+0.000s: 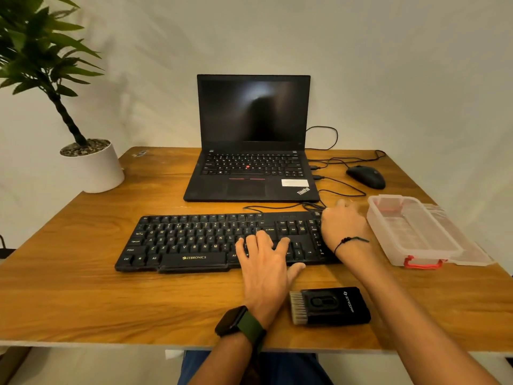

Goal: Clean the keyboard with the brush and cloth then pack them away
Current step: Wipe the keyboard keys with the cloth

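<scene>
The black keyboard [194, 240] lies across the middle of the wooden desk [83, 295]. My left hand [263, 262] rests flat on the keyboard's right half, fingers spread, holding nothing. At the keyboard's far right corner, over the number pad, is my right hand [342, 226]. Its back faces me and its fingers curl away out of sight, so what they hold is hidden. The black cleaning brush [330, 305] lies on the desk in front of the keyboard, bristles pointing left, between my forearms. No cloth shows.
A clear plastic box [410, 229] with red latches stands open to the right of the keyboard. Behind the keyboard are an open laptop [249, 173], a black mouse [366, 176] and trailing cables [341, 187]. A potted plant [94, 168] stands at the back left corner.
</scene>
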